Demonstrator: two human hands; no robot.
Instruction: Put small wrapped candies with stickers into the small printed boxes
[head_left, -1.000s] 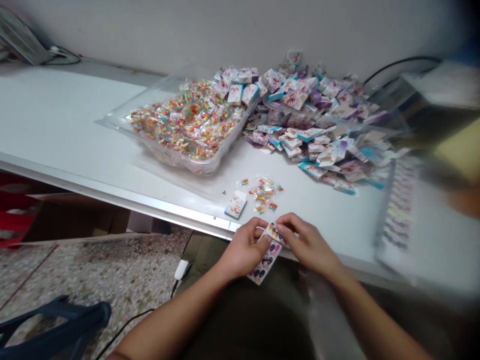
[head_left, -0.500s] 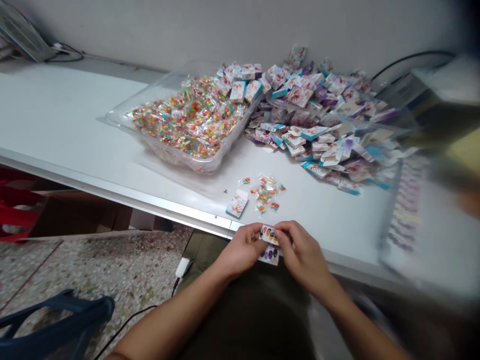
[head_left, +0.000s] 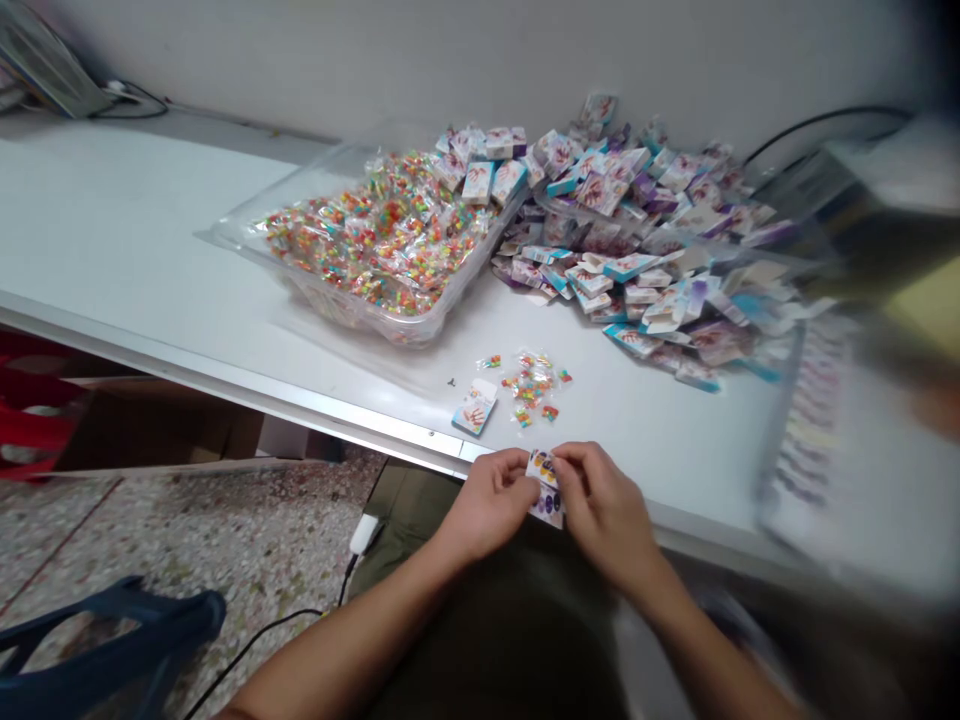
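A small nail sticker sheet [head_left: 549, 503] with rows of coloured oval nail shapes is held at the table's front edge. My left hand [head_left: 491, 505] pinches its left side with thumb and fingers. On its right side, my right hand [head_left: 600, 505] grips the upper corner between thumb and fingertips. Just beyond my hands lies a small flat box [head_left: 475, 407] with a hand picture and a raised flap. Beside it is a little heap of clear sachets [head_left: 531, 380] with bright candy-like pieces inside.
A clear plastic tub [head_left: 405, 325] full of similar sachets stands centre-left on the white table [head_left: 150, 240]. Many small printed boxes [head_left: 630, 265] are piled at the back right. A blurred stack of printed sheets [head_left: 806, 430] lies at right. Below left is a blue stool [head_left: 112, 640].
The sheet's upper and lower parts have come closer together into one narrower, slightly tilted piece. My left hand has shifted slightly right; the tub and boxes stay where they were.
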